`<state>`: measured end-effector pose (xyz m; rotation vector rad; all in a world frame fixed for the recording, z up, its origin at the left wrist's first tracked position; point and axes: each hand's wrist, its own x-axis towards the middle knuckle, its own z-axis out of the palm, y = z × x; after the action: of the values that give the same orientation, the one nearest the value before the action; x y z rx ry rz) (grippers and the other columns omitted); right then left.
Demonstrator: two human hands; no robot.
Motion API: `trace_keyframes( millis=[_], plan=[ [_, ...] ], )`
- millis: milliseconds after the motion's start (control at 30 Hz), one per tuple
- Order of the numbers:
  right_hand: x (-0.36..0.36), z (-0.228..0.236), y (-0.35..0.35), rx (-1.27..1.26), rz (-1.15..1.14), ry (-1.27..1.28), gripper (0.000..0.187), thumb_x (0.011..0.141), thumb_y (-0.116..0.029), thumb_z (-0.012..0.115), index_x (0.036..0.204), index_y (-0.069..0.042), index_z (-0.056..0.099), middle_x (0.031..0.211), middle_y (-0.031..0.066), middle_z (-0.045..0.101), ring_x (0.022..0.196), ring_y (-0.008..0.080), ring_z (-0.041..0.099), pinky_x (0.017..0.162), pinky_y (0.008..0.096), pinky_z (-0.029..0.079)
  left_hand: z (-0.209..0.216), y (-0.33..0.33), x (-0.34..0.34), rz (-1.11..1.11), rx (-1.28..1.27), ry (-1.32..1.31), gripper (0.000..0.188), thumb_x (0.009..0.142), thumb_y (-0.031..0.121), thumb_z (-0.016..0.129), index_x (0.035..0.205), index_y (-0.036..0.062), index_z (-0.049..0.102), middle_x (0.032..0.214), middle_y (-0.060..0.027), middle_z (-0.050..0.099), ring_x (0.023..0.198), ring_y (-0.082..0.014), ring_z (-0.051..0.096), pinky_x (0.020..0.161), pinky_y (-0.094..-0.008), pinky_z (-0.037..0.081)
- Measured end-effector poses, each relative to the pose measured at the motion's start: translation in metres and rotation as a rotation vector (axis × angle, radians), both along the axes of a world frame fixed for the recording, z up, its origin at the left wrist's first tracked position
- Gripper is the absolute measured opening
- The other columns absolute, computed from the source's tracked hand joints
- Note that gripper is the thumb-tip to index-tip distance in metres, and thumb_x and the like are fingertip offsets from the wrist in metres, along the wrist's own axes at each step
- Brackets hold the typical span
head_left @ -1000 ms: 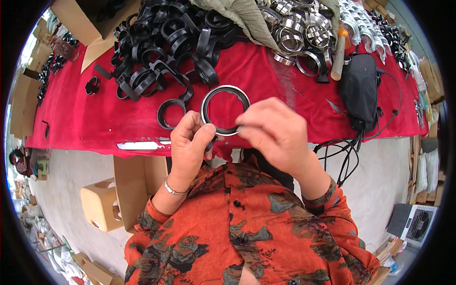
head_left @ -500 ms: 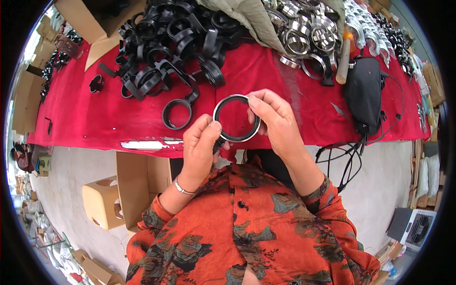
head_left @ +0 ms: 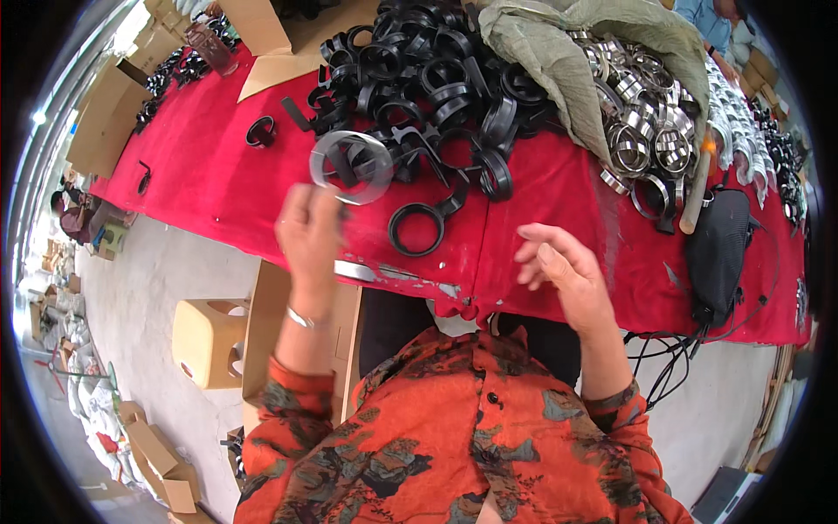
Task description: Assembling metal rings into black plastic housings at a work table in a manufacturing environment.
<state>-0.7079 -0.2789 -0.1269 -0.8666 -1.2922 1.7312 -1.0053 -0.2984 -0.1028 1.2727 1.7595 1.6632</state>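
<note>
My left hand (head_left: 312,236), blurred by motion, holds a silver-rimmed ring (head_left: 381,170) at its fingertips, over the left part of the red-covered table. The ring is smeared and overlaps black parts behind it. My right hand (head_left: 567,271) is raised over the table's near side, fingers apart and holding nothing. Between the hands a black ring bracket (head_left: 416,230) with an arm lies on the cloth. Beyond it spreads a heap of black ring brackets (head_left: 445,79). Shiny metal rings (head_left: 650,131) are piled at the back right, partly inside a grey-green cloth sack (head_left: 559,61).
A wooden-handled tool (head_left: 696,192) and a black pouch (head_left: 720,253) with cables lie on the right. One small black ring (head_left: 260,132) sits apart at left. Below stand a cardboard box (head_left: 345,327) and a tan stool (head_left: 208,343). Another person in blue (head_left: 703,19) is at far right.
My left hand has carried the ring away to the left and forward. My right hand has let go of it and opened. The view has shifted, so the table appears farther right.
</note>
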Motion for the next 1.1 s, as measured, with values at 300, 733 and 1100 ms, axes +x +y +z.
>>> trace_keyframes(
  millis=[300,733,1100],
  plan=[
    [0.058,-0.012,0.024,0.311,-0.502,-0.553,0.024,0.085,-0.014,0.06,0.105,0.0,0.059,0.082,0.0076,0.06,0.071,0.017,0.059,0.063,0.0288,0.047,-0.065,0.078,-0.223,0.156,-0.267,0.977,0.026,0.084,0.02,0.059,0.099,-0.0007,0.055,0.093,-0.0229,0.061,0.09,-0.042,0.057,0.075,-0.0474,0.045],
    [0.081,-0.008,0.067,0.302,-0.413,-0.381,0.014,0.085,-0.018,0.062,0.086,-0.005,0.058,0.081,0.0056,0.058,0.068,0.0169,0.056,0.059,0.0281,0.044,0.005,0.026,0.026,-0.343,0.241,0.518,0.017,0.082,-0.003,0.058,0.098,-0.0018,0.063,0.092,-0.0085,0.062,0.076,-0.0123,0.059,0.069,-0.0234,0.047],
    [0.039,-0.007,0.001,-0.444,0.089,0.718,0.019,0.095,-0.024,0.05,0.097,-0.006,0.056,0.082,0.0027,0.059,0.058,0.0077,0.049,0.05,0.0205,0.037,-0.011,0.011,0.13,-0.956,-0.254,-0.811,0.024,0.091,0.011,0.056,0.111,-0.0006,0.052,0.088,-0.0098,0.063,0.059,-0.0111,0.057,0.049,-0.0218,0.046]
  ],
)
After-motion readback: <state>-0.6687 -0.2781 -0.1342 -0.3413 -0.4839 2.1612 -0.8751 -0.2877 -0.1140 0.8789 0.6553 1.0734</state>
